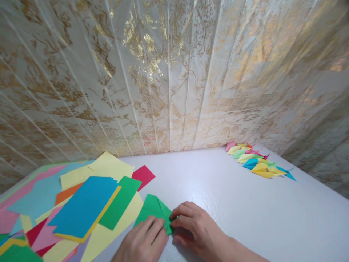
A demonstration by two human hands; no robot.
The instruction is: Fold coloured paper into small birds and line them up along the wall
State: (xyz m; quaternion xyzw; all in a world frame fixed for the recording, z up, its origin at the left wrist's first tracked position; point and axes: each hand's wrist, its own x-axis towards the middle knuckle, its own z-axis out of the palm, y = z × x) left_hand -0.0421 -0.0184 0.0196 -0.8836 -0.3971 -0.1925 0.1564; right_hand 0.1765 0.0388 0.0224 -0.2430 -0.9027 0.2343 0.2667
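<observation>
A green sheet of paper [150, 206] with crease lines lies on the white table [245, 214] near the front middle. My left hand [144, 240] rests on its lower part, palm down, with the fingers bent and pressed together on the paper. At the sheet's right corner is my right hand [191, 225], its fingertips closed on the green edge and the thumb low beside them. The hands are a small gap apart. The corner under the fingers is partly hidden.
Colored papers, with a blue stack [87, 203] on top, spread over the left side. A red piece [144, 177] lies behind the green sheet. Folded paper figures [261, 169] stand in rows at the back right. A gold-patterned curtain [169, 91] hangs behind the table.
</observation>
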